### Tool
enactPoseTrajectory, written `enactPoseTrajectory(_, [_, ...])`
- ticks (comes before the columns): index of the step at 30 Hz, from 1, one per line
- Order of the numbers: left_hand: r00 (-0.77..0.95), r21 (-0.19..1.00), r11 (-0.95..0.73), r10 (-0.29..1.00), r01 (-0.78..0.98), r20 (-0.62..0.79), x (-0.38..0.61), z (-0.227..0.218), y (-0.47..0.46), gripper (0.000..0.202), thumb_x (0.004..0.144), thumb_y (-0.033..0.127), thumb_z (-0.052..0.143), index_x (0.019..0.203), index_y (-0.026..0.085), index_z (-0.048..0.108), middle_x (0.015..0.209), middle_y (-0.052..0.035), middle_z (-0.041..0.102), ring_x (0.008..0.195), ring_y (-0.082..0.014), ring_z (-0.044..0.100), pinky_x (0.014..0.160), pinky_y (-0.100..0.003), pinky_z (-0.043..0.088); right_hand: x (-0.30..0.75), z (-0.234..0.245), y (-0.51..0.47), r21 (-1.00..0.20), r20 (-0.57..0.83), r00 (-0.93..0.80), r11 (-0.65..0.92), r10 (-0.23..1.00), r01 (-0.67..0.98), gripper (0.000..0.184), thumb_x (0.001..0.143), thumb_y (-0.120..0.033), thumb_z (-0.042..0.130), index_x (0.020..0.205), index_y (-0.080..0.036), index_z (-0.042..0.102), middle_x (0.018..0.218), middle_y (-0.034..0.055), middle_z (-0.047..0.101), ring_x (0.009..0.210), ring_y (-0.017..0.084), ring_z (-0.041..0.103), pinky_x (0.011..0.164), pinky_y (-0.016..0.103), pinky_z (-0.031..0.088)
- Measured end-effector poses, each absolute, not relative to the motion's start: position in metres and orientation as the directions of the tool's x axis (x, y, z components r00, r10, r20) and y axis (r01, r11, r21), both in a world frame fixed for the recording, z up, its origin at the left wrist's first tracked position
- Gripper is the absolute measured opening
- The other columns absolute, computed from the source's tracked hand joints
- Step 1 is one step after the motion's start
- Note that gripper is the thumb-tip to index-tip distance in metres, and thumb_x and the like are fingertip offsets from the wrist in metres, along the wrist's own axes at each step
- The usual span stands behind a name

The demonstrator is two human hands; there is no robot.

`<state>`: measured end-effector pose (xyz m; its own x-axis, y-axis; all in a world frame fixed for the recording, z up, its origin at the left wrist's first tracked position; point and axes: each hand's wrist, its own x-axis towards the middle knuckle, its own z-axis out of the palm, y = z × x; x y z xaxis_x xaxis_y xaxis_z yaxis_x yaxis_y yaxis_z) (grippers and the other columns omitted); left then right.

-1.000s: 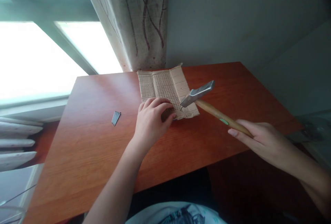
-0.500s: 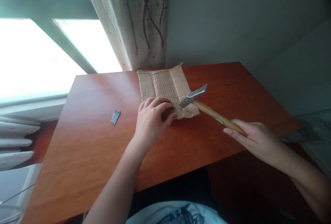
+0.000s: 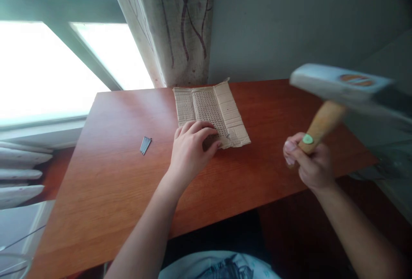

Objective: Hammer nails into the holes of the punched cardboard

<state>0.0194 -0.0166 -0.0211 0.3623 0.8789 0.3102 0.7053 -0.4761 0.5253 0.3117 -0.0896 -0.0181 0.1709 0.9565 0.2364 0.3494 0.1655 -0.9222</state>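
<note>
My right hand (image 3: 309, 161) grips the wooden handle of a hammer (image 3: 328, 120), a green oval label showing near the thumb. Its metal head is raised high on the right and blurred at its far end. A creased cardboard piece (image 3: 230, 109) lies on the table, with rows of small holes down its middle panel. My left hand (image 3: 195, 141) rests over its near left part, fingers bent, thumb and forefinger apart. Just right of the fingertips, a small dark thing on the cardboard is too small to make out. Left of this hand lies a small group of nails (image 3: 146, 145).
The reddish-brown wooden table (image 3: 106, 193) ends at a near edge close to my body. Behind it hang a patterned curtain (image 3: 183, 25) and a grey wall (image 3: 273, 21). A bright window (image 3: 48, 68) is on the left.
My right hand has swung the hammer up from the cardboard, to the right and closer to the camera. The left hand stays at the same spot on the cardboard.
</note>
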Motion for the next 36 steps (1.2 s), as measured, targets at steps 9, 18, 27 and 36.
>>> enactPoseTrajectory(9, [0.357, 0.520, -0.481, 0.876, 0.706, 0.326, 0.019, -0.023, -0.018, 0.016, 0.089, 0.030, 0.076, 0.104, 0.027, 0.076, 0.123, 0.0002, 0.074, 0.117, -0.0263, 0.061, 0.101, -0.045, 0.043, 0.266, -0.043, -0.006, -0.910, 0.369, 0.337, 0.410, 0.866, -0.057, 0.061, 0.095, -0.053, 0.063, 0.052, -0.022, 0.032, 0.045, -0.0065, 0.028, 0.038, 0.007, 0.029, 0.038, 0.027, 0.017])
enactPoseTrajectory(18, [0.353, 0.504, -0.487, 0.871, 0.713, 0.343, 0.020, -0.024, -0.021, 0.015, 0.091, 0.031, 0.074, 0.106, 0.027, 0.075, 0.123, -0.0008, 0.074, 0.116, -0.0264, 0.061, 0.100, -0.045, 0.043, 0.245, -0.074, 0.021, -0.928, 0.313, 0.402, 0.367, 0.860, -0.061, 0.062, 0.092, -0.057, 0.065, 0.052, -0.023, 0.032, 0.045, -0.0065, 0.030, 0.038, 0.007, 0.028, 0.038, 0.027, 0.015])
enactPoseTrajectory(27, [0.347, 0.547, -0.544, 0.835, 0.637, 0.426, 0.018, -0.022, -0.020, 0.013, 0.092, 0.027, 0.071, 0.104, 0.024, 0.074, 0.118, -0.0040, 0.075, 0.111, -0.0254, 0.065, 0.098, -0.044, 0.049, 0.247, -0.082, 0.019, -0.950, 0.300, 0.356, 0.313, 0.885, 0.021, 0.060, 0.093, -0.060, 0.061, 0.053, -0.023, 0.037, 0.047, -0.0051, 0.033, 0.043, 0.009, 0.029, 0.042, 0.029, 0.020])
enactPoseTrajectory(36, [0.019, 0.573, -0.337, 0.872, 0.747, 0.489, -0.054, -0.009, -0.019, 0.016, 0.093, 0.029, 0.065, 0.106, 0.023, 0.074, 0.111, -0.0040, 0.076, 0.096, -0.0206, 0.071, 0.087, -0.033, 0.055, 0.246, -0.081, 0.012, -0.948, 0.307, 0.363, 0.317, 0.880, 0.033, 0.059, 0.093, -0.061, 0.061, 0.053, -0.024, 0.038, 0.047, -0.0052, 0.033, 0.042, 0.010, 0.031, 0.040, 0.030, 0.021])
